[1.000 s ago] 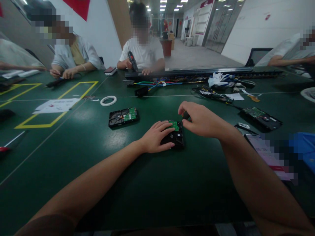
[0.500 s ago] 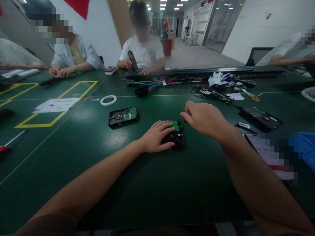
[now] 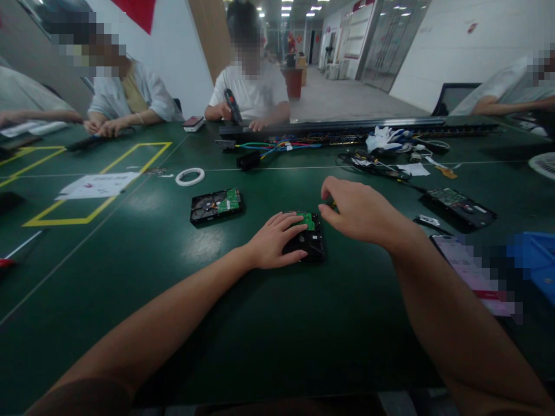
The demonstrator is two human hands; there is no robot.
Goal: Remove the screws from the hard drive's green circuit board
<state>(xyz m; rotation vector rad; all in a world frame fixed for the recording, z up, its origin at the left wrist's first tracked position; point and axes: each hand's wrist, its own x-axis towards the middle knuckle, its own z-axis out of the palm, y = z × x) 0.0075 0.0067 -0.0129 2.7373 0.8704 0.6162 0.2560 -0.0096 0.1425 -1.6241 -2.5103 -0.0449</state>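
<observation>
Hard drive [image 3: 313,245] lies beneath the spread left hand [image 3: 277,241], the right hand [image 3: 358,211] curled beside, its grip unclear.

Free rm over nr tbl [image 3: 277,335]; L hand [image 3: 276,241] blks L part of HDD [image 3: 315,247], phone [image 3: 466,268] obstructs R.

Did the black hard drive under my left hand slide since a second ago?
No: judged against the yellow tape outline, the hard drive under your left hand shows no visible slide either way.
</observation>
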